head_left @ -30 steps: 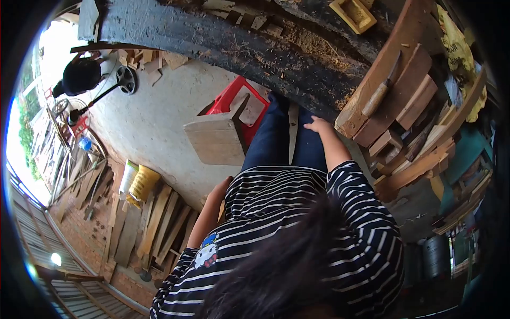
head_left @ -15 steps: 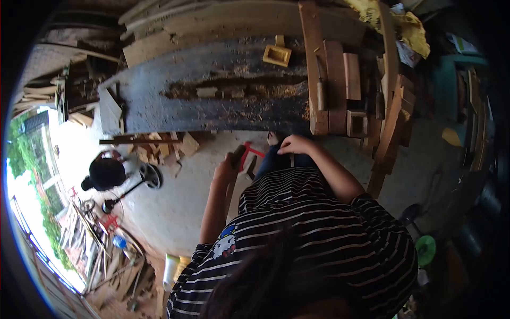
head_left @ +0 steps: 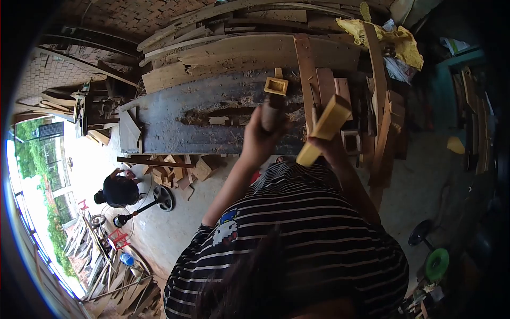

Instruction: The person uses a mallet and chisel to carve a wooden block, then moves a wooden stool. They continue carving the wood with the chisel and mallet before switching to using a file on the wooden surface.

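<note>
In front of my chest, my left hand [head_left: 258, 141] is wrapped round a dark brown, rounded wooden piece [head_left: 272, 112], blurred by motion. My right hand [head_left: 333, 150] grips a long yellow wooden block [head_left: 325, 129], tilted with its upper end to the right. Just beyond the brown piece, a small hollow yellow wooden box [head_left: 276, 85] rests on the dark slab workbench [head_left: 175, 119]. To the right of the block is a paler hollow wooden box [head_left: 350, 142]. Fingers of both hands are partly hidden.
Planks [head_left: 303, 69] and tools lie across the bench's right side. Wood offcuts [head_left: 204, 168] are heaped on the floor by its front edge. Another person [head_left: 120, 189] crouches at the left beside a black stand [head_left: 163, 199]. A yellow sack [head_left: 406, 45] lies at the back right.
Both hands have risen from near my lap toward the bench. The right hand, with nothing visible in it before, now grips the yellow block. My view has tilted up.
</note>
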{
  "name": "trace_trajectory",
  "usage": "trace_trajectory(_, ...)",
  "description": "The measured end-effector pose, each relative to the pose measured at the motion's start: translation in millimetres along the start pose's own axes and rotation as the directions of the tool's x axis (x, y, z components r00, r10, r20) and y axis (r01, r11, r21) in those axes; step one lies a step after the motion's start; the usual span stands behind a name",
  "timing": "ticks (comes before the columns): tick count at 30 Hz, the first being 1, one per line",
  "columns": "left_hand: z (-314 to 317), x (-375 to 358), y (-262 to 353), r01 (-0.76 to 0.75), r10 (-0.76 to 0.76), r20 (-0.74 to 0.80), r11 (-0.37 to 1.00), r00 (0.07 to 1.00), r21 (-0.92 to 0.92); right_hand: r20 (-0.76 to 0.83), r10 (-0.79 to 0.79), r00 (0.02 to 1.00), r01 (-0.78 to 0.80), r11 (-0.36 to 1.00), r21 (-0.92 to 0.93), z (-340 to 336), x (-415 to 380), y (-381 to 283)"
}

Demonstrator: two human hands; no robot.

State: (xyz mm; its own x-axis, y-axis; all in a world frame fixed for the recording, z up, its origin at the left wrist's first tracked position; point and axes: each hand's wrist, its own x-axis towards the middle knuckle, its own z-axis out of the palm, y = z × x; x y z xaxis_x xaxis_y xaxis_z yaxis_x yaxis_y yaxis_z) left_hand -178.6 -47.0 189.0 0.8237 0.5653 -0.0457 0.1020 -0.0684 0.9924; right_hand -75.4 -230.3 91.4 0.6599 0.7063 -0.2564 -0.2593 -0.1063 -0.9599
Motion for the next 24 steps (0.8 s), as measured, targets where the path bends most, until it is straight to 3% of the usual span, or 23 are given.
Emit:
trace_trajectory(1, -4.6, 3.6, -1.1, 0.080, -0.079, -0.046, 0.996, 0.996, 0.024, -0.098, 0.046, 0.994, -0.044, 0.999, 0.027, -13.2, 0.2, -1.5)
trace_trajectory(2, -11.4, 7.6, -15.6, 0.104, -0.108, -0.073, 0.993, 0.992, -0.063, -0.192, 0.095, 0.977, -0.085, 0.995, 0.060, -24.7, 1.3, -1.7)
trace_trajectory(3, -16.7, 10.0, -20.5, 0.159, -0.164, -0.120, 0.986, 0.979, -0.049, -0.183, 0.101, 0.978, -0.090, 0.994, 0.067, -38.9, 5.0, 0.9)
trace_trajectory(5, -23.8, 14.0, -34.1, 0.223, -0.225, -0.171, 0.974, 0.959, -0.030, -0.064, 0.371, 0.927, -0.309, 0.848, 0.430, -61.1, 12.6, 7.4)
trace_trajectory(7, -27.3, 21.0, -50.4, 0.284, -0.343, -0.240, 0.926, 0.908, -0.248, -0.038, 0.469, 0.883, -0.415, 0.815, 0.405, -64.2, 19.0, 8.8)
trace_trajectory(8, -27.5, 29.5, -54.8, 0.293, -0.352, -0.236, 0.922, 0.906, -0.251, -0.022, 0.553, 0.833, -0.508, 0.779, 0.366, -67.9, 22.3, 8.1)
trace_trajectory(9, -26.6, 40.4, -59.0, 0.291, -0.345, -0.244, 0.929, 0.906, -0.231, 0.045, 0.539, 0.841, -0.534, 0.813, 0.232, -72.9, 26.0, 27.2)
trace_trajectory(10, -25.9, 53.5, -64.5, 0.285, -0.334, -0.255, 0.935, 0.907, -0.211, 0.043, 0.548, 0.836, -0.542, 0.810, 0.224, -71.7, 26.1, 41.0)
trace_trajectory(11, -27.3, 67.6, -77.1, 0.223, -0.272, -0.243, 0.952, 0.931, -0.210, 0.075, 0.591, 0.803, -0.585, 0.759, 0.287, -67.0, 26.0, 52.7)
trace_trajectory(14, -23.5, 107.0, -85.5, 0.277, -0.300, -0.176, 0.950, 0.938, -0.141, 0.152, 0.642, 0.751, -0.636, 0.644, 0.425, -57.0, 21.8, 54.6)
trace_trajectory(16, -13.5, 121.5, -79.3, 0.193, -0.212, -0.152, 0.973, 0.965, -0.130, 0.106, 0.757, 0.645, -0.698, 0.527, 0.484, -50.5, 14.5, 49.8)
trace_trajectory(17, -7.4, 124.8, -72.4, 0.231, -0.260, -0.115, 0.949, 0.959, -0.215, 0.074, 0.781, 0.620, -0.698, 0.506, 0.507, -48.5, 10.4, 40.6)
trace_trajectory(18, -7.8, 128.0, -77.1, 0.237, -0.264, -0.102, 0.946, 0.959, -0.221, 0.062, 0.785, 0.617, -0.694, 0.505, 0.513, -45.8, 4.7, 34.7)
trace_trajectory(20, -10.1, 134.1, -89.1, 0.011, -0.011, 0.007, 1.000, 1.000, -0.012, 0.016, 0.666, 0.746, -0.535, 0.585, 0.610, -40.5, -9.3, 27.5)
trace_trajectory(21, -13.6, 137.6, -92.9, -0.116, 0.115, 0.020, 0.990, 0.993, 0.074, 0.005, 0.673, 0.740, -0.537, 0.586, 0.607, -42.2, -13.9, 31.1)
trace_trajectory(24, -28.9, 152.9, -115.3, -0.079, 0.081, -0.062, 0.996, 0.995, 0.034, -0.010, 0.721, 0.693, -0.532, 0.521, 0.667, -43.5, -27.4, 35.4)
